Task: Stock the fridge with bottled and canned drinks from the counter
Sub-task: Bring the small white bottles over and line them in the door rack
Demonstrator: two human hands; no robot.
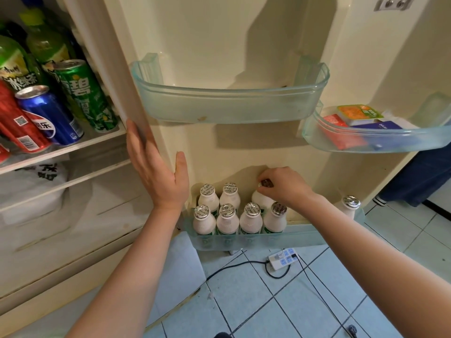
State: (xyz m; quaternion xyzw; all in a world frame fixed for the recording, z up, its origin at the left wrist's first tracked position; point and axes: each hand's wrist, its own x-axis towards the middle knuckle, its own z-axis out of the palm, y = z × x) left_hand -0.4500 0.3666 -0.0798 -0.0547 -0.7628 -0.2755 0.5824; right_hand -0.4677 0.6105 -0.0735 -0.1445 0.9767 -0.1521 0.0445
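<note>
One right hand [285,184], knuckles-up, atop bottle [258,199]

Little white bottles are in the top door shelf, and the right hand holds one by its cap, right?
No: the head view shows the little white bottles in the bottom door shelf. The right hand does hold one by its cap.
</note>
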